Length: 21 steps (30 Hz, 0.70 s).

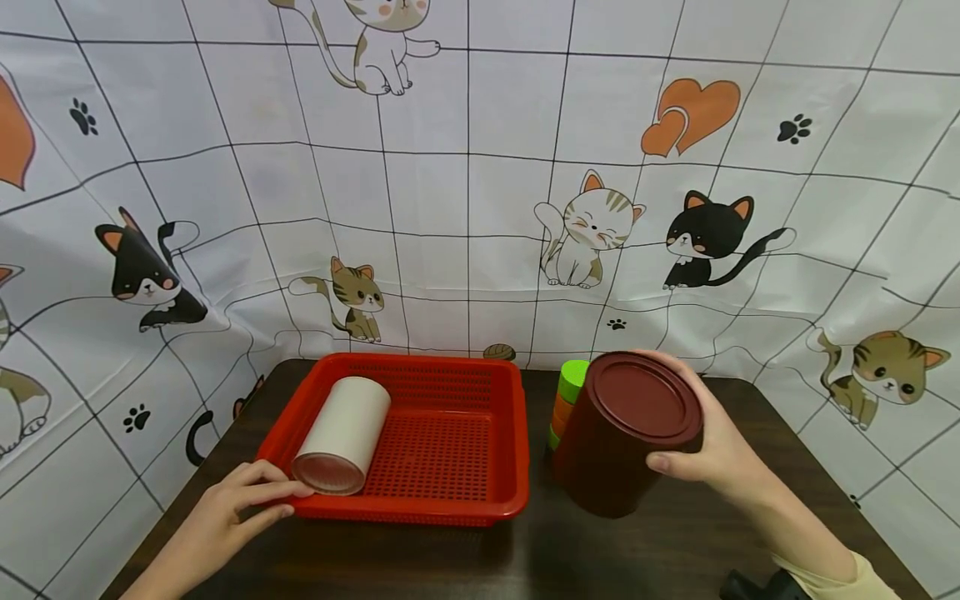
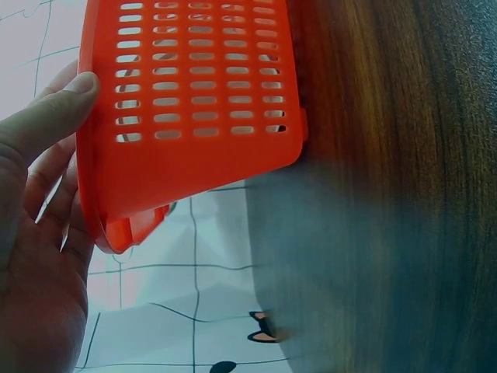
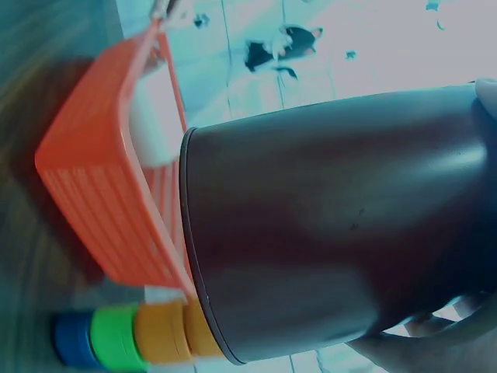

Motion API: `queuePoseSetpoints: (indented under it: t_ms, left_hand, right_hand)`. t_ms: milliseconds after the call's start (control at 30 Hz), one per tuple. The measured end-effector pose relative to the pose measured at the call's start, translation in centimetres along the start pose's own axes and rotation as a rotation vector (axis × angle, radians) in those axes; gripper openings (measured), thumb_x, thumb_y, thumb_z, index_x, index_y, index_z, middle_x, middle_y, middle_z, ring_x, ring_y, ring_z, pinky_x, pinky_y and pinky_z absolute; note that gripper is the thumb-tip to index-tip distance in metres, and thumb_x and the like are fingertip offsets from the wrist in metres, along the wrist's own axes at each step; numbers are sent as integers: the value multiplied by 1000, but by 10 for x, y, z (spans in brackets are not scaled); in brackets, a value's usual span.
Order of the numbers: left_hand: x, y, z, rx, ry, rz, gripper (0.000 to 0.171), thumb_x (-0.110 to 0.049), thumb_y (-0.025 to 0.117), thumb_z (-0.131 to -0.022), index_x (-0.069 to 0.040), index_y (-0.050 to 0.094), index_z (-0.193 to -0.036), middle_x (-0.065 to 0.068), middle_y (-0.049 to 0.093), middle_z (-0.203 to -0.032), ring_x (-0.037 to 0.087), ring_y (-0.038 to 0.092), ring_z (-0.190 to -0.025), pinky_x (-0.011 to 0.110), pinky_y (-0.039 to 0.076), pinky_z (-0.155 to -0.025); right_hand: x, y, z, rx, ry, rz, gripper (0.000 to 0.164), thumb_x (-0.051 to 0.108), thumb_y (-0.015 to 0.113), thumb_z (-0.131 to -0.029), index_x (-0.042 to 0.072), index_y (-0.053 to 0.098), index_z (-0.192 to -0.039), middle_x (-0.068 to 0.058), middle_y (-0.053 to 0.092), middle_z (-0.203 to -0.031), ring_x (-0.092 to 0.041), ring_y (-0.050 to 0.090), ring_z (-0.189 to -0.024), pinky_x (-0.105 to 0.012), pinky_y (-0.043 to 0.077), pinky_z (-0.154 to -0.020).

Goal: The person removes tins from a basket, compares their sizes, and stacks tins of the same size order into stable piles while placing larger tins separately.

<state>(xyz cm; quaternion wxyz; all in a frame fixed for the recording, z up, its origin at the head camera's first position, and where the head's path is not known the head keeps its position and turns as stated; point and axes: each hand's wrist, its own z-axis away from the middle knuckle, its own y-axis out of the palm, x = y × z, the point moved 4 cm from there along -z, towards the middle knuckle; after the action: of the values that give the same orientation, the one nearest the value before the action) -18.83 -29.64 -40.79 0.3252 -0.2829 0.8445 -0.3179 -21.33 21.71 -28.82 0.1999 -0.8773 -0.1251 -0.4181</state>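
Note:
My right hand [image 1: 720, 433] grips a large dark brown canister [image 1: 611, 450] near its lidded top, with the thumb at the lid's near edge. The canister leans, and in the right wrist view its lower rim overlaps the red basket [image 3: 116, 225]. At the front left corner of that basket [image 1: 495, 508], my left hand [image 1: 225, 508] pinches the rim. The left thumb [image 2: 58, 109] lies on the outer wall while the other fingers reach behind the rim. A white cylindrical can [image 1: 345, 433] lies on its side along the left of the basket, its pinkish end facing me.
A stack of coloured round blocks [image 1: 572, 383], in green and orange with a blue one at its base, stands behind the canister, right of the basket. A dark wooden table [image 1: 360, 567] carries everything. A cat-printed white sheet [image 1: 465, 192] hangs behind it.

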Motion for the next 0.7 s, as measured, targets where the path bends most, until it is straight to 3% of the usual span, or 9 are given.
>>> queuePoseSetpoints:
  t_ms: [367, 533, 700]
  left_hand:
    - [1, 0, 1, 2, 4, 2, 50, 4, 83, -67, -28, 75, -105, -14, 62, -100, -7, 46, -92, 7, 39, -72]
    - [1, 0, 0, 2, -7, -5, 50, 3, 83, -67, -29, 75, -105, -14, 62, -100, -7, 47, -92, 5, 40, -74]
    - [1, 0, -1, 4, -13, -19, 50, 2, 84, -67, -30, 75, -105, -15, 62, -100, -7, 47, -92, 5, 40, -73]
  right_hand:
    - [3, -49, 28, -209, 74, 42, 91, -14, 69, -75, 3, 25, -153, -1, 51, -142, -7, 56, -123, -15, 48, -94]
    - [-20, -62, 34, -281, 165, 232, 96, -16, 70, -74, 11, 25, -154, 7, 49, -138, 2, 53, -119, -9, 42, -90]
    - [-55, -71, 40, -271, 277, 354, 96, -9, 71, -79, 18, 21, -156, 15, 45, -134, 8, 51, -115, -8, 43, -86]
